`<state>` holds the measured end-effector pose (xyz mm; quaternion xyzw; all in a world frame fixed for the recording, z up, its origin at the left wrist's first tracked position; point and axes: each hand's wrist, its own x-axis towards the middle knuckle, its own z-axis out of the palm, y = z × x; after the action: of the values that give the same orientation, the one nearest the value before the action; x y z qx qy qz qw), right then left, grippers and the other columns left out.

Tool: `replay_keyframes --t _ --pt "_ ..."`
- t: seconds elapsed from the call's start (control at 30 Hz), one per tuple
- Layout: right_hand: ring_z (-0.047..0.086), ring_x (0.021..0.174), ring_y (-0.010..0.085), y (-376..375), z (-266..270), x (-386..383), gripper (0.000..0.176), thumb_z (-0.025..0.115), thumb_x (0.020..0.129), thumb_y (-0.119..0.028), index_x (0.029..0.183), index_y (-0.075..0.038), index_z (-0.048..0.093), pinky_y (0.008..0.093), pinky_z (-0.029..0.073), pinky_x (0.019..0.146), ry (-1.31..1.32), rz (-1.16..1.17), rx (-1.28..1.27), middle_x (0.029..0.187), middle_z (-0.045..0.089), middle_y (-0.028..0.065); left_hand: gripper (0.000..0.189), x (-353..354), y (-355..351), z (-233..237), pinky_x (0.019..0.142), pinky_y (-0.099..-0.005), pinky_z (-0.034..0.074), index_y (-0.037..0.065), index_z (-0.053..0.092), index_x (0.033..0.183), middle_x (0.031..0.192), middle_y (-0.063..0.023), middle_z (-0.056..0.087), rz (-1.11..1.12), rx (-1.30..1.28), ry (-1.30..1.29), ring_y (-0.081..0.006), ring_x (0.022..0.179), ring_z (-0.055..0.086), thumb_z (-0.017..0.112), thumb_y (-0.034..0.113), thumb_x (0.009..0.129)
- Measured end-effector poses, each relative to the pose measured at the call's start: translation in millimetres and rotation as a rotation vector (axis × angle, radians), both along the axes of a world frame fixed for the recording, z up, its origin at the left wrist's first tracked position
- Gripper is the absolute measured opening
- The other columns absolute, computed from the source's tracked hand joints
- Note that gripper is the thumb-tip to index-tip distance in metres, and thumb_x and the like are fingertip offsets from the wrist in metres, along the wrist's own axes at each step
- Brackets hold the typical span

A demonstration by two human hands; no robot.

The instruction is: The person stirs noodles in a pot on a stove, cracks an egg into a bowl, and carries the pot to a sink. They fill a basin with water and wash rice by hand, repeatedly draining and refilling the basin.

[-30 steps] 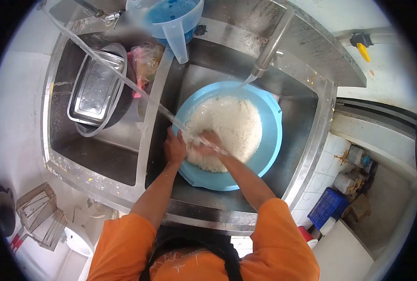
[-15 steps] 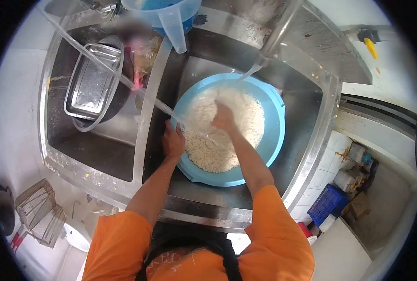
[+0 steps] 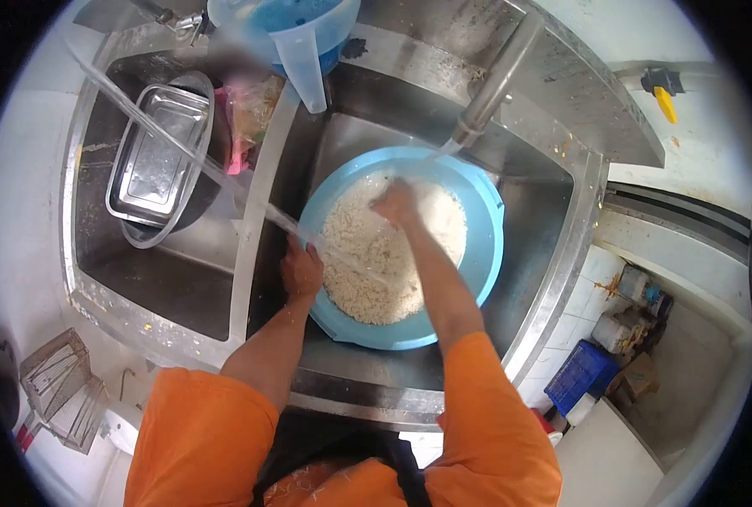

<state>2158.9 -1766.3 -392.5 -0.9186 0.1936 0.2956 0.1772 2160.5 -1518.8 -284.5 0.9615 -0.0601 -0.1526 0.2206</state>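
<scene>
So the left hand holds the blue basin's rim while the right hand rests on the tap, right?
Not quite: the head view shows the right hand down in the rice inside the blue basin, not on the tap. The left hand does hold the rim.

Glossy blue plastic basin [image 3: 490,245] — brushed, scuffed steel sink [image 3: 553,211] — grainy wet rice [image 3: 367,253].

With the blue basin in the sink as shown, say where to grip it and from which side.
Probably the blue basin rim, from the near left, where the left hand holds it: the lip is exposed; the tap crowds the far side.
</scene>
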Motion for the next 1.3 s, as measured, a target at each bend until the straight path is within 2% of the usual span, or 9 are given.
replay_keyframes --t 0.27,0.37,0.53,0.63,0.87,0.93,1.07,1.13,1.3 --pt "0.056 0.112 0.0334 48 27 -24 0.063 0.072 0.069 -0.048 0.116 -0.007 0.062 0.0366 0.044 0.095 0.098 -0.052 0.435 0.120 0.060 0.0189 0.030 0 -1 -3 0.069 -0.0515 0.049 -0.001 0.055 0.100 0.092 -0.0256 0.063 0.013 0.019 -0.084 -0.0442 0.080 0.061 0.056 0.027 0.090" --pt "0.058 0.108 0.0276 1 39 -7 0.058 0.076 0.070 -0.038 0.117 -0.008 0.062 0.0340 0.046 0.092 0.095 -0.354 0.827 0.119 0.061 0.0148 0.032 2 2 -2 0.068 -0.0514 0.049 -0.002 0.054 0.105 0.094 -0.0262 0.063 0.005 0.058 -0.039 -0.0444 0.080 0.061 0.055 0.027 0.090" --pt "0.061 0.106 0.0266 -31 28 47 0.047 0.054 0.085 -0.047 0.115 -0.013 0.064 0.0393 0.047 0.089 -0.004 0.102 0.548 0.113 0.066 0.0081 0.040 2 0 5 0.071 -0.0512 0.049 -0.002 0.047 0.118 0.098 -0.0269 0.062 0.017 0.027 0.018 -0.0449 0.081 0.061 0.055 0.023 0.089" --pt "0.061 0.103 0.0211 -34 75 65 0.048 0.051 0.087 -0.049 0.114 -0.011 0.064 0.0369 0.048 0.085 0.409 0.009 0.685 0.110 0.066 0.0049 0.044 1 1 0 0.073 -0.0515 0.049 -0.002 0.042 0.123 0.098 -0.0265 0.062 0.008 0.052 0.030 -0.0450 0.083 0.061 0.055 0.021 0.088" --pt "0.061 0.099 0.0184 -48 111 50 0.035 0.052 0.093 -0.033 0.118 -0.010 0.060 0.0333 0.052 0.081 0.276 -0.022 0.789 0.106 0.065 0.0074 0.039 3 2 -1 0.071 -0.0522 0.050 0.000 0.041 0.121 0.100 -0.0259 0.062 0.015 0.016 0.090 -0.0459 0.082 0.061 0.054 0.020 0.089" --pt "0.065 0.081 0.0171 -39 126 24 0.036 0.052 0.094 -0.034 0.109 -0.003 0.064 0.0299 0.053 0.073 -0.211 -0.438 0.937 0.094 0.068 0.0090 0.038 5 0 -1 0.070 -0.0521 0.050 0.000 0.042 0.119 0.099 -0.0257 0.062 0.029 0.006 0.098 -0.0460 0.083 0.061 0.054 0.020 0.089" --pt "0.065 0.081 0.0202 -35 145 23 0.030 0.053 0.095 -0.030 0.103 -0.002 0.062 0.0353 0.054 0.077 -0.079 -1.011 1.234 0.083 0.064 0.0085 0.035 21 -14 -14 0.068 -0.0512 0.051 0.002 0.045 0.116 0.097 -0.0255 0.062 -0.042 0.061 0.051 -0.0451 0.082 0.062 0.055 0.022 0.090" --pt "0.064 0.071 0.0228 -25 141 29 0.034 0.045 0.098 -0.026 0.125 -0.007 0.054 0.0422 0.057 0.073 -0.272 -1.413 1.359 0.073 0.058 0.0060 0.034 26 -20 -17 0.067 -0.0511 0.051 0.002 0.047 0.115 0.094 -0.0255 0.063 -0.106 0.081 0.007 -0.0446 0.080 0.062 0.054 0.024 0.090" --pt "0.065 0.068 0.0258 -35 143 71 0.030 0.046 0.098 -0.024 0.119 -0.005 0.055 0.0466 0.057 0.067 -0.006 -1.114 1.320 0.069 0.055 0.0054 0.036 44 -33 -22 0.063 -0.0508 0.052 0.002 0.050 0.112 0.080 -0.0248 0.063 -0.155 -0.058 -0.185 -0.0424 0.072 0.063 0.050 0.033 0.093"
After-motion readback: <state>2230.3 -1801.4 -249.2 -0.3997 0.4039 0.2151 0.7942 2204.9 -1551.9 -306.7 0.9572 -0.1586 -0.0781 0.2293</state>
